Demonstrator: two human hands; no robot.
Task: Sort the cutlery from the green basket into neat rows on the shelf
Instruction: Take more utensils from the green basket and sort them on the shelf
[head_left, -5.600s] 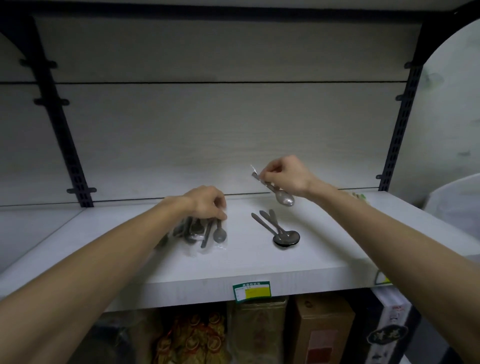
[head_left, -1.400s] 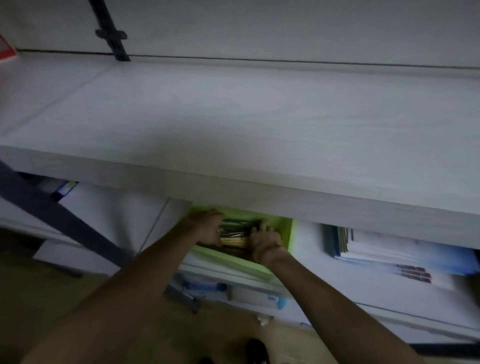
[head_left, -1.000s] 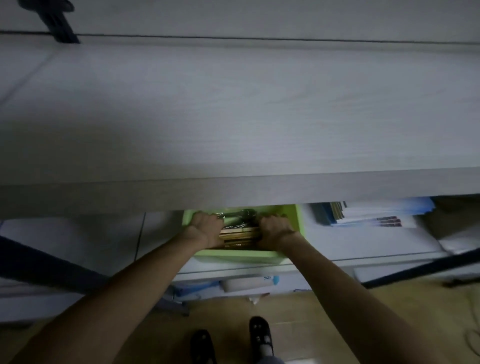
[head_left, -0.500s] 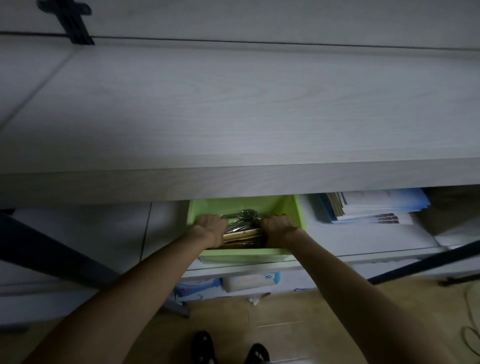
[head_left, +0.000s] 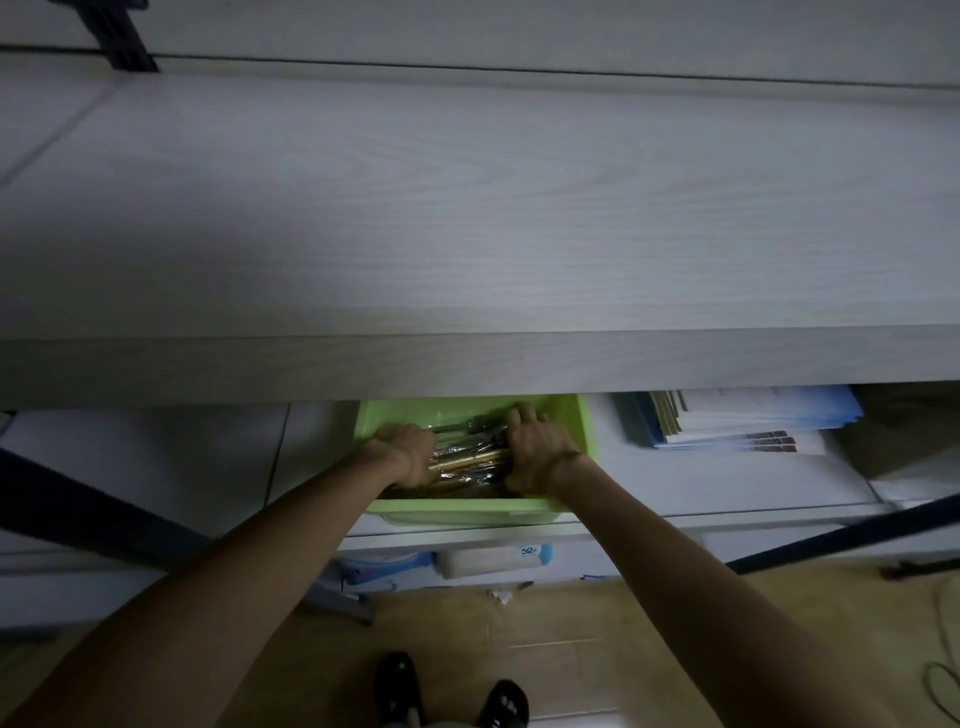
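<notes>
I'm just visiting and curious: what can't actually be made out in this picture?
- Head view: the back of the green plastic basket is hidden under the pale wooden shelf board.
- The wrapped cutlery bundle: its ends are covered by the left hand and right hand.
- Piece count: too dim and glossy.

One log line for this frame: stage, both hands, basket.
stage: picking from green basket | left hand: grips wrapped cutlery | right hand: grips same bundle | basket: on lower shelf
</notes>
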